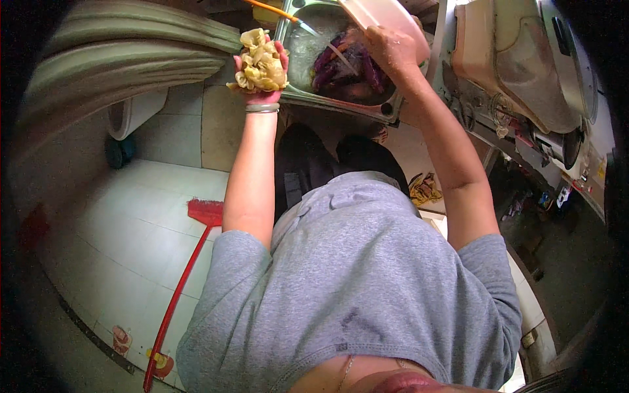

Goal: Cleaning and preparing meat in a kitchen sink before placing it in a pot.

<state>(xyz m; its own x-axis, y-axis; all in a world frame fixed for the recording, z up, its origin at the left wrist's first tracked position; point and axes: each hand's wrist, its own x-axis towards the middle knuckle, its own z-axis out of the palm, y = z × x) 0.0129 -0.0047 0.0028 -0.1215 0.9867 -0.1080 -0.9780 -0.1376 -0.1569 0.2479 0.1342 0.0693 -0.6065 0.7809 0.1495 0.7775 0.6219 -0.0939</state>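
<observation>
My left hand (263, 97) is raised at the left edge of the sink, palm up. Its fingers curl around a clump of soft, ruffled, yellowish food (261, 65) whose exact kind I cannot tell. My right hand (393, 51) grips the rim of a pale pink plastic basin (409, 23), which is tilted above the sink's right side. Below it, the metal sink (327, 99) holds water with several long dark purple vegetables (373, 73) and some brownish-orange pieces. An orange tube (270, 9) reaches in over the far left rim, with a thin pale streak beyond its tip.
To the left hang pale green folds of cloth (131, 49) above a white rounded fixture (141, 111). A red broom (177, 295) lies across the tiled floor. Kitchen equipment with a large beige cover (517, 72) stands close on the right. Yellow-brown scraps (424, 188) lie below the counter.
</observation>
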